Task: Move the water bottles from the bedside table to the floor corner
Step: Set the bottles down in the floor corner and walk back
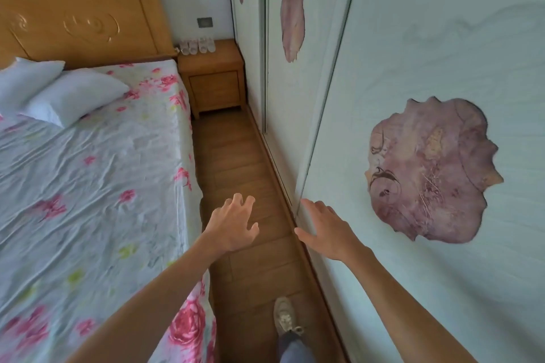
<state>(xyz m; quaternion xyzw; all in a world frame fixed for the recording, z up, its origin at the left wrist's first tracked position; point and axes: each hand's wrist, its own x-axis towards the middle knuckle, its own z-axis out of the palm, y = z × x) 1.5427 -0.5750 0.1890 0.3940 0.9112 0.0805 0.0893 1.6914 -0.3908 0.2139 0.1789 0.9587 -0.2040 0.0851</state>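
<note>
Several clear water bottles point(197, 45) stand in a row at the back of the wooden bedside table point(218, 68), far ahead between the bed and the wardrobe. My left hand point(233, 222) hovers over the floor aisle with its fingers spread and loosely bent, holding nothing. To its right, my right hand point(326, 230) is stretched forward with straight fingers close to the wardrobe's base, also empty. Both hands are far short of the bottles.
A bed with a floral sheet point(88, 186) and two white pillows point(59, 94) fills the left. A sliding-door wardrobe point(413, 68) with pink shell prints lines the right. A narrow wooden floor aisle point(236, 156) runs between them. My shoe point(284, 315) is on the floor below.
</note>
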